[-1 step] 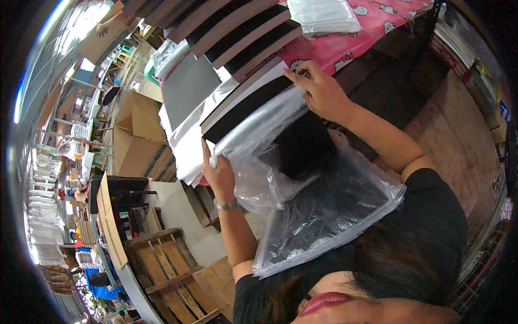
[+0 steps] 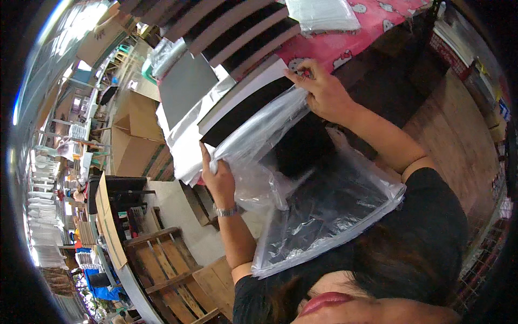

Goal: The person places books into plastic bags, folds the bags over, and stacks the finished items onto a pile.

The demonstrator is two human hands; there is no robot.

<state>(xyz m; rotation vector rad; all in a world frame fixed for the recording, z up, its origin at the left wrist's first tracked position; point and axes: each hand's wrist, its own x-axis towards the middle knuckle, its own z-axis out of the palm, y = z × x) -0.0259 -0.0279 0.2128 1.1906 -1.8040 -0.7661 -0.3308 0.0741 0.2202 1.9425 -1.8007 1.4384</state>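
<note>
A large clear plastic bag (image 2: pixel 329 224) lies across my lap, bunched in folds at its upper part. Its mouth reaches over the near part of a flat black board (image 2: pixel 245 116), which has a pale strip along its far edge. My left hand (image 2: pixel 218 181) is at the near left corner of the board, index finger stretched along the corner and thumb against the plastic. At the far right corner my right hand (image 2: pixel 326 92) pinches the plastic edge, its fingers curled. The fingertips of both hands are partly hidden by plastic.
Several dark boards (image 2: pixel 243 40) are stacked in a fan beyond. White sheets and a grey panel (image 2: pixel 186 83) lie at left. More plastic bags (image 2: pixel 324 16) rest on a pink patterned cloth (image 2: pixel 372 27). A cardboard box (image 2: pixel 135 135) and wooden pallet (image 2: pixel 167 270) stand left.
The board and stack appear slightly farther left and up. The pale strip on the board shows a little wider. My right hand has shifted slightly right; both hands keep their hold.
</note>
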